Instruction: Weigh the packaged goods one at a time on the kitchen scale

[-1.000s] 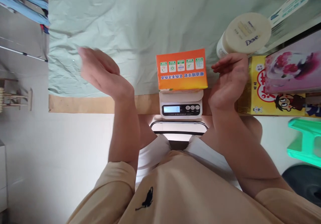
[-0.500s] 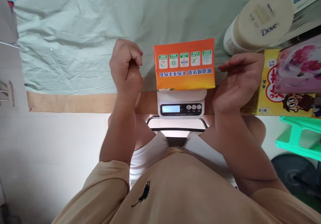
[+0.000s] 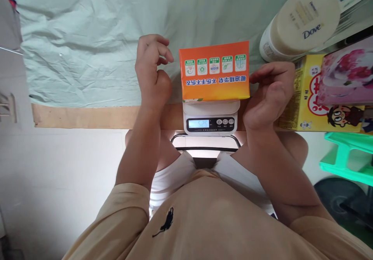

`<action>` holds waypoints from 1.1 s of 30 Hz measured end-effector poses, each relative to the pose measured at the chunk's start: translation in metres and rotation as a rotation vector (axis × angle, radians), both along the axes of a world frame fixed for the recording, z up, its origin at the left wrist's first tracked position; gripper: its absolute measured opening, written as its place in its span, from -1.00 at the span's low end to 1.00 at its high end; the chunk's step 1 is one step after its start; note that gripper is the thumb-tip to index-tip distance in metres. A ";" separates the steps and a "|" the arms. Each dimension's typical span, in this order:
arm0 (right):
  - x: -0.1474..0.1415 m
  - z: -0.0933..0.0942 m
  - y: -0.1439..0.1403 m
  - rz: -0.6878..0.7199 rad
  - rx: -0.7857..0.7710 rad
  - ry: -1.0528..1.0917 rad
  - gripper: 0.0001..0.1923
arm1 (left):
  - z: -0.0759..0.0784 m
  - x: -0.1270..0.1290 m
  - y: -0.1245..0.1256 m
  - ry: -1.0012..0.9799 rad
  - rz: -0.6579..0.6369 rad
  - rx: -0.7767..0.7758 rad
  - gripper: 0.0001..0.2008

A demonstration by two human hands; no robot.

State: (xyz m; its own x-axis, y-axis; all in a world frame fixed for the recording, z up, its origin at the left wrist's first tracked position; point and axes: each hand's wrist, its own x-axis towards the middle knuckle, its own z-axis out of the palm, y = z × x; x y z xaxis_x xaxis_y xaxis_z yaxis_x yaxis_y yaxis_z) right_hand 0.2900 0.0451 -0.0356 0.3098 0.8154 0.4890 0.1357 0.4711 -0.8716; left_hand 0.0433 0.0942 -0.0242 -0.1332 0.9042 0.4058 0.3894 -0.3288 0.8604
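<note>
An orange soap pack (image 3: 215, 70), its printing upside down to me, rests on a small white kitchen scale (image 3: 210, 108). Blurry digits, perhaps 525, glow on the scale's display. To the left of the pack is my left hand (image 3: 153, 68), loosely curled with its fingers apart, holding nothing and not touching the pack. My right hand (image 3: 269, 93) is on the other side, open and slightly bent, with fingertips close to the pack's right edge. Whether they touch it I cannot tell.
At the right stand a white Dove tub (image 3: 303, 23), a yellow box (image 3: 309, 97) and a pink flowered package (image 3: 346, 75). A pale green cloth (image 3: 101, 39) covers the table behind its bare wooden edge (image 3: 84, 116). Below at right is a green stool (image 3: 344, 155).
My left hand has loosened its fingers and moved closer to the pack. My right hand has shifted left toward the pack's edge. The scale's display now shows digits.
</note>
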 end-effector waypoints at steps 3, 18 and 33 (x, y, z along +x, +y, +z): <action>0.000 0.000 0.000 -0.006 0.004 -0.026 -0.62 | 0.003 0.002 0.000 0.000 -0.024 -0.034 -0.63; 0.001 -0.001 0.000 0.023 0.019 -0.039 -0.61 | -0.011 -0.002 0.011 0.078 0.024 0.107 -0.76; 0.011 -0.022 0.000 -0.104 -0.241 -0.475 -0.21 | -0.014 -0.010 0.015 -0.078 -0.027 0.175 -0.59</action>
State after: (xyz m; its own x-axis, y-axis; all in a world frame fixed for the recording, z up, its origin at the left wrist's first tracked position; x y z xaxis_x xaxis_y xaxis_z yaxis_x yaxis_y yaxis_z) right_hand 0.3008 0.0452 -0.0574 0.1856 0.8987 0.3973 0.5760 0.2281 -0.7850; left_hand 0.0334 0.1094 -0.0386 -0.1470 0.8247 0.5461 0.3124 -0.4851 0.8167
